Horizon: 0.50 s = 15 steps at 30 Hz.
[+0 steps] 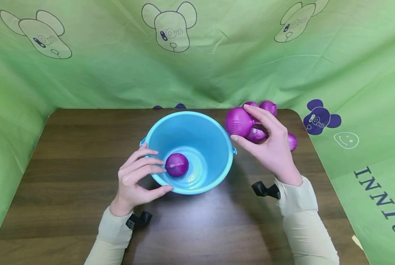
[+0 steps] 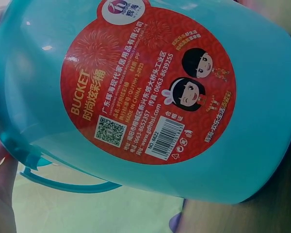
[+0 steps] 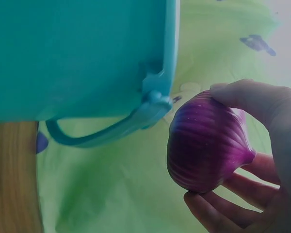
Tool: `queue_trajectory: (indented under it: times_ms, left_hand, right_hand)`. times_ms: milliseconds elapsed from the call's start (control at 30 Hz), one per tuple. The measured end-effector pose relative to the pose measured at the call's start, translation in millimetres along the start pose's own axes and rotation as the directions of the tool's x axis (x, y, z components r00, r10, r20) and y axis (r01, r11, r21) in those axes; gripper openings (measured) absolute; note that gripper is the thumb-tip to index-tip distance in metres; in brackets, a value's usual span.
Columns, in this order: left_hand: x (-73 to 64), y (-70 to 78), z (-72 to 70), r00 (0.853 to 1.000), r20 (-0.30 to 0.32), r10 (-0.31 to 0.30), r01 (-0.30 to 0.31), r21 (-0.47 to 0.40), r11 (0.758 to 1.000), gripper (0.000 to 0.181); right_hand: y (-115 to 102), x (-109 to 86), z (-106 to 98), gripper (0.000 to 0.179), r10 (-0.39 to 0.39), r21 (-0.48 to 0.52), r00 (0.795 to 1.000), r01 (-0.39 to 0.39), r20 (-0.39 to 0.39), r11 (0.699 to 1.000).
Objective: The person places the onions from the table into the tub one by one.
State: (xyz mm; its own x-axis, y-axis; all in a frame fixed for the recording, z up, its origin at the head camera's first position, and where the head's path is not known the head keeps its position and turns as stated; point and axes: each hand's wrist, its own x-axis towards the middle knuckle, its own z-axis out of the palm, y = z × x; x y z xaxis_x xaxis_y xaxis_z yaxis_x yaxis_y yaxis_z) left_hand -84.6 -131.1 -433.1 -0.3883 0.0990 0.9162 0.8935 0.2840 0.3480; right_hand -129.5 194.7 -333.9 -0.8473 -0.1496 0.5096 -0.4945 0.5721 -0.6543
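Right hand (image 1: 270, 147) pinches an onion (image 1: 238, 122) between thumb and fingertips, neck (image 3: 249, 156) toward the palm, apparently to keep the round end foremost; it is held up just beside the right of the rim (image 1: 231, 158). Left hand (image 1: 136, 180) lies over the opposite side, fingers spread, presumably to steady the bucket (image 1: 201, 132) (firmness of contact cannot be told). A second onion (image 1: 177, 165) sits inside. Other onions (image 1: 268, 107) lie at the table's (image 1: 68, 184) far right, partly hidden by the right hand. The rim bars a level path inward; the handle (image 3: 82, 141) hangs behind, clear of the opening
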Motion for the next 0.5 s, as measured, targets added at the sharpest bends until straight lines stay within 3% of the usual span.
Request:
queue_trajectory:
  times_ms: [167, 500]
  left_hand:
    - [-1.2, 0.4, -0.4, 1.000, 0.001, -0.004, 0.004, 0.003, 1.000, 0.044]
    - [-2.8, -0.3, -0.1, 1.000, 0.002, -0.003, 0.003, -0.002, 1.000, 0.045]
  right_hand:
    - [-5.3, 0.5, 0.8, 0.078, -0.016, 0.005, 1.000, 0.016, 0.004, 1.000]
    - [-41.2, 0.0, 4.9, 0.072, -0.147, 0.069, 0.988, 0.145, 0.035, 0.987]
